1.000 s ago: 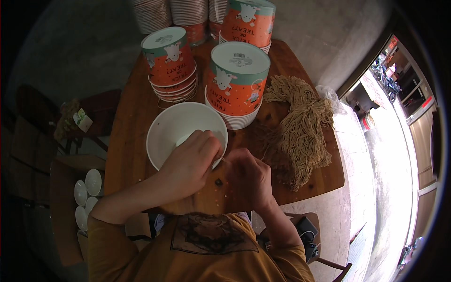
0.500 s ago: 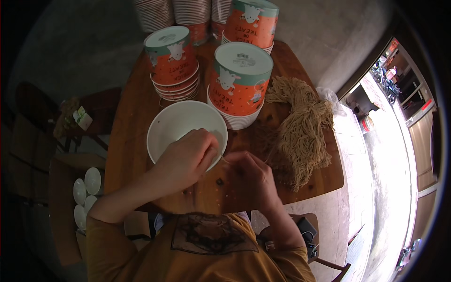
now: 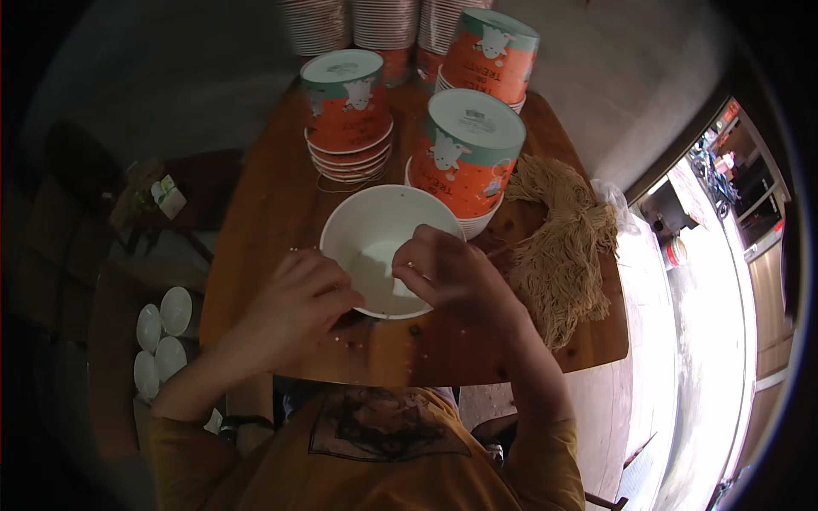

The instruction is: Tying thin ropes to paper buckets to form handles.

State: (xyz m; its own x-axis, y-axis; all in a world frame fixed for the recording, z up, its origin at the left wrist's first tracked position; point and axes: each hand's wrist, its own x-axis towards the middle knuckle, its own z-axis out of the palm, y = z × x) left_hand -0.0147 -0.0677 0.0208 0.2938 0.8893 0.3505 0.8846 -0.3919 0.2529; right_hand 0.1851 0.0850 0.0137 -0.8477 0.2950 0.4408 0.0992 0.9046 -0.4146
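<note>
A white-lined paper bucket (image 3: 375,226) stands with its mouth up near the front of the wooden table. My left hand (image 3: 308,294) is closed at the bucket's left front rim, fingers curled; tiny pale specks show by its knuckles. Over the bucket's right side, my right hand (image 3: 443,268) makes a pinch, its fingertips above the opening. Whatever either hand pinches is too small or hidden to name. Right of the bucket lies a tangled bundle of tan twine (image 3: 562,255). Just behind the bucket, a stack of upturned orange-and-green buckets (image 3: 469,162) nearly touches it.
Two more upturned bucket stacks stand at the back left (image 3: 348,106) and back right (image 3: 492,55). Plastic-wrapped stacks (image 3: 388,25) line the far edge. Left of the table, a cardboard box (image 3: 115,341) holds several white round pieces. A bright doorway opens on the right.
My left hand has left the bucket's opening for its left front rim. My right hand has come from beside the bucket to above it. The whole view has shifted slightly.
</note>
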